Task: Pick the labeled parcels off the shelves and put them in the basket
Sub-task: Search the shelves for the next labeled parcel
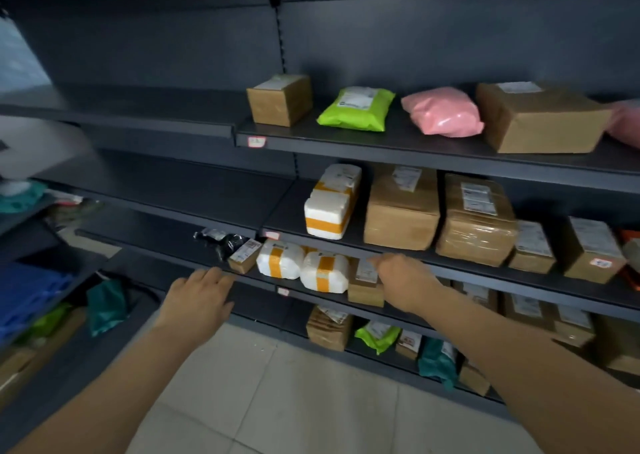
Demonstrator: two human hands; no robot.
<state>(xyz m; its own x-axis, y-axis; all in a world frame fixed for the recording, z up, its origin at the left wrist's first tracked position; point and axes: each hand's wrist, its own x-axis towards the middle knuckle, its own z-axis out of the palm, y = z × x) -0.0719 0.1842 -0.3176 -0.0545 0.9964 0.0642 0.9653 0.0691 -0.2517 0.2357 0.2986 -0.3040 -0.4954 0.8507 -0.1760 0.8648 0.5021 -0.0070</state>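
Reach: right hand [401, 280], fingers bent, at small brown labeled cardboard box [363, 289], grip unclear; left hand [199, 291], flat, empty, left of box; next likely pinch and lift

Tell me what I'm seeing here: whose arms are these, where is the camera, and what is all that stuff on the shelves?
There is no machine here. These are a person's two bare arms, filmed by one wide-angle camera worn on the head, looking forward and down. That is why the edges of the picture bend.

In front stands a dark metal shelf rack stocked with parcels, most with white labels: cardboard boxes, a green mailer, a pink bag and white foam parcels bound with orange tape.

The left hand is open, with its fingers at a shelf's front edge, and holds nothing. The right hand reaches to a small brown box beside the foam parcels. Its fingers lie on the box, but I cannot tell whether they have closed on it. No parcel is lifted yet.
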